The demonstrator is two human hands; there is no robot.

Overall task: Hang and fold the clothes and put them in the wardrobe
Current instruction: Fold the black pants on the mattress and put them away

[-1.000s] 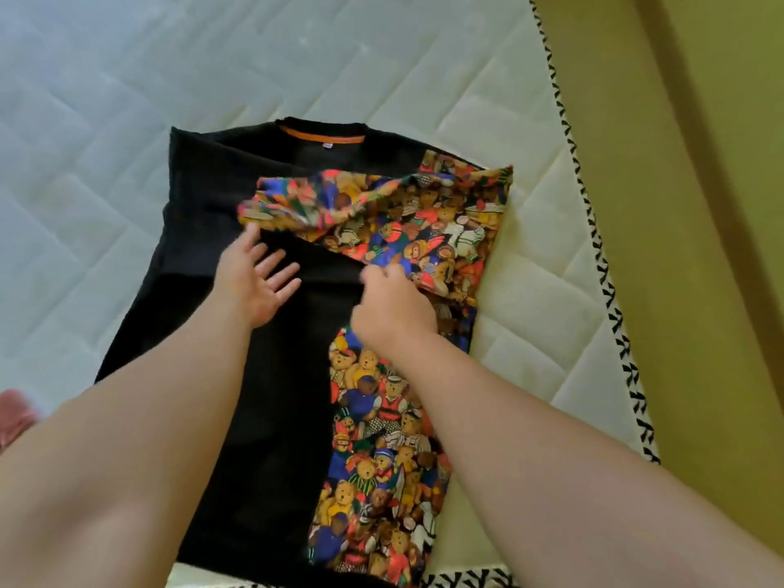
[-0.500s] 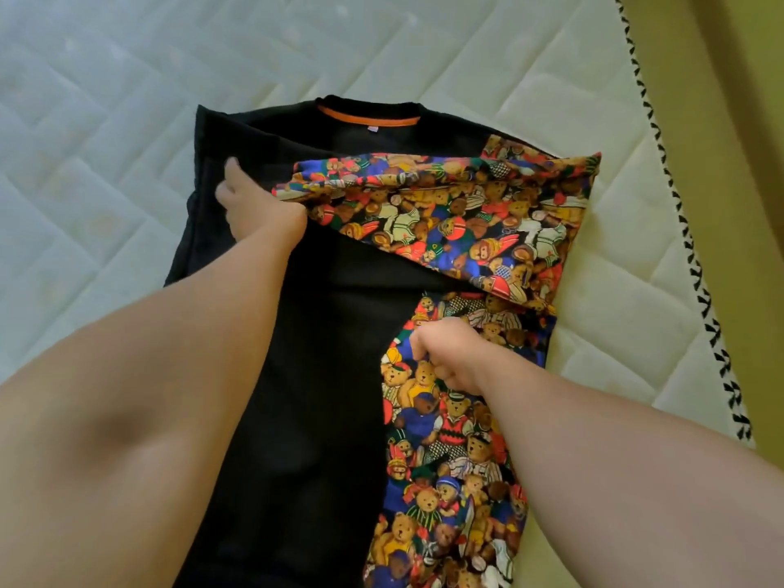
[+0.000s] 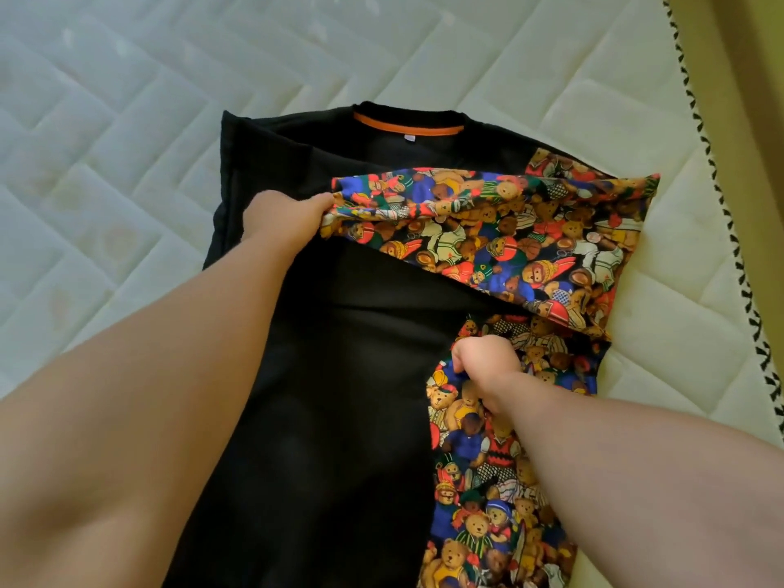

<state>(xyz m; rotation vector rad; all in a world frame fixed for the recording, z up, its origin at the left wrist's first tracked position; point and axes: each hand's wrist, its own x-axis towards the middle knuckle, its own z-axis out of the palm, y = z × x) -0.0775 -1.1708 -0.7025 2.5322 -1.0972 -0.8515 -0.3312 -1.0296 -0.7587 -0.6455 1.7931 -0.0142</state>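
Black shirt (image 3: 339, 375) with teddy-bear print, spread flat on the mattress (image 3: 127, 120), both hands on it.
The left hand (image 3: 284, 218) has its fingers (image 3: 318, 203) curled round the end of the printed sleeve (image 3: 488, 231), which lies folded across the chest, running off to the right of those fingers. Nearer me, the right hand (image 3: 488, 367) pinches a fold of the printed side panel (image 3: 479, 481). The orange-lined collar (image 3: 407, 128) lies beyond both hands.
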